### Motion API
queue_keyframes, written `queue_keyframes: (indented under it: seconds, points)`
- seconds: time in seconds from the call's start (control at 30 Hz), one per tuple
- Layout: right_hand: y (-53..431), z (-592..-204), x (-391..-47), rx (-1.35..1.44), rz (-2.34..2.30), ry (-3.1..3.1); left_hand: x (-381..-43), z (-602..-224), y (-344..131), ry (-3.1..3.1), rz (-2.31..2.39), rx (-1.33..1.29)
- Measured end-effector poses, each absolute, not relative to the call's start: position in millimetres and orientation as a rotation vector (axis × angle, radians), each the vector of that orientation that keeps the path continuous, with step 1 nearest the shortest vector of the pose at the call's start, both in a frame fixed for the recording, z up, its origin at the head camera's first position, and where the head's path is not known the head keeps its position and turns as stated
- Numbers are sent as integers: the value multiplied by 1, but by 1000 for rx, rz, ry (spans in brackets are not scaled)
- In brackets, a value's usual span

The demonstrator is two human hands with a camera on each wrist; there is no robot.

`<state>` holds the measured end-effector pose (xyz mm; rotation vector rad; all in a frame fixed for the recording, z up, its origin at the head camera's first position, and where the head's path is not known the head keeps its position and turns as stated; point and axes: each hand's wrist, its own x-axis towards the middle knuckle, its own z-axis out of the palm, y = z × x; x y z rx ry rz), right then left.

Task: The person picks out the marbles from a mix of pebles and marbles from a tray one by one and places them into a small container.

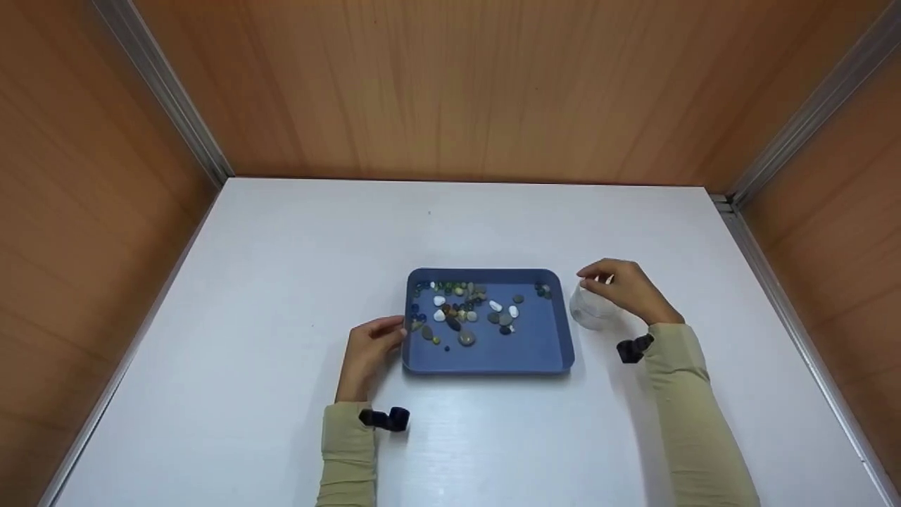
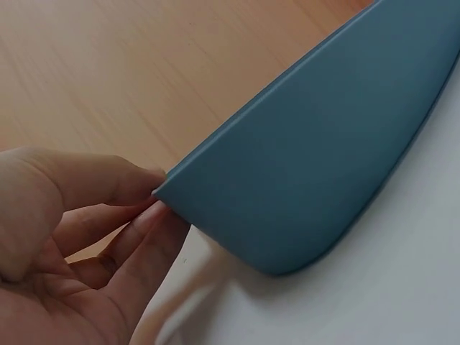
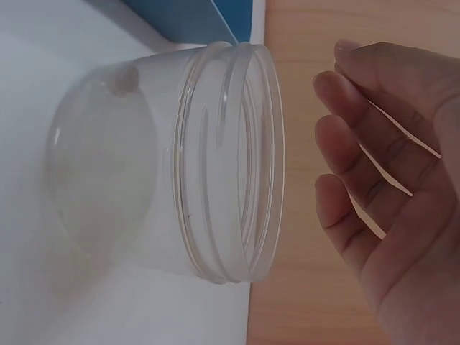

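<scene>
A shallow blue tray (image 1: 528, 350) lies on the white table and bears several pebbles and glass beads in white, grey, green, blue and brown. At its left side my left hand (image 1: 364, 352) pinches the rim, thumb over the edge (image 2: 237, 122) and fingers against the outer wall. Just right of the tray stands a clear plastic jar (image 1: 590, 313) without a lid. Over its mouth hovers my right hand (image 1: 628, 287), fingers loosely bent with nothing between them. The right wrist view shows a small brownish pebble (image 3: 122, 80) at the bottom of the jar (image 3: 205, 165).
Wooden panels (image 1: 450, 91) enclose the table (image 1: 232, 338) at the back and both sides, with metal profiles (image 1: 172, 98) at the corners. A black wrist camera (image 1: 386, 419) sits on each sleeve.
</scene>
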<state>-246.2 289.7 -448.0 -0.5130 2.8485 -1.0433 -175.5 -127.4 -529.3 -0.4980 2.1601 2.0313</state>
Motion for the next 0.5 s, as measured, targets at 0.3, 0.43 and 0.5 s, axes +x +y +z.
queue_keyframes:
  seconds: [0.3, 0.43, 0.5]
  points:
    - [273, -448, -252, -566, -1062, 2829, -177, -528, -127, 2177, 2032, -491]
    - [260, -449, -255, -567, -1064, 2809, -178, -528, -126, 2178, 2032, -508]
    - [253, -449, -257, -564, -1064, 2796, -178, -528, -125, 2181, 2024, -519]
